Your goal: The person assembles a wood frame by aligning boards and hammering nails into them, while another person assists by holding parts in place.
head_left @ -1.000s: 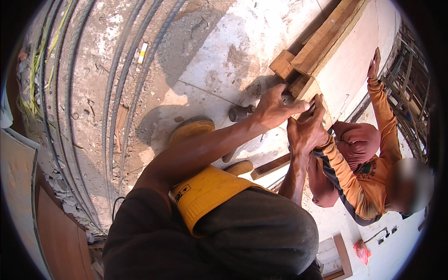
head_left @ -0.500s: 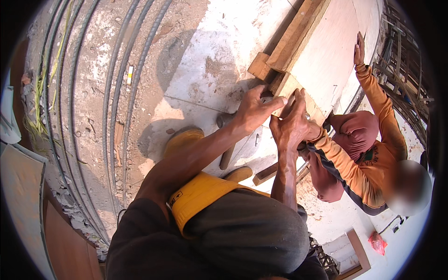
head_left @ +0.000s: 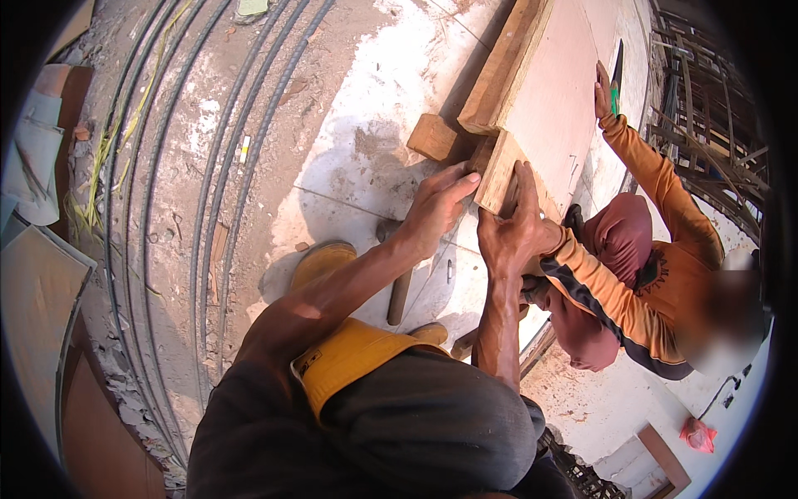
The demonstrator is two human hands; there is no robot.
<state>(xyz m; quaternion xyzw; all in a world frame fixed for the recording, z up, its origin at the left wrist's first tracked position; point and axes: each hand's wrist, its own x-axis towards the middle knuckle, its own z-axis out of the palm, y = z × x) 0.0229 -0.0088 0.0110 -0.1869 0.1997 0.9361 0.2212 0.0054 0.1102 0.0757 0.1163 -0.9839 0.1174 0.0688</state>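
At the near corner of a pale plywood panel (head_left: 573, 91), both my hands hold a short wooden piece (head_left: 499, 173). My left hand (head_left: 432, 208) is closed at its left edge, thumb pointing toward the wood and fingertips partly hidden behind it. My right hand (head_left: 514, 241) grips the near end, with fingers extended along the upper face and the thumb at the end. A thick timber (head_left: 499, 71) runs along the panel's left edge, and a wood block (head_left: 434, 137) sticks out beside it. On the tiles below my left forearm lies a hammer (head_left: 399, 295).
At the right crouches a co-worker in an orange shirt (head_left: 669, 270), one hand (head_left: 602, 90) at the panel's far edge near a green-and-dark tool (head_left: 616, 83). Long steel bars (head_left: 220, 166) curve along the left. Stacked timber (head_left: 706, 108) stands far right; boards (head_left: 37, 308) lean at left.
The view has shifted, and more of the wooden piece shows between my hands. My right fingers lie straighter along it. The green-and-dark tool by the co-worker's far hand now shows.
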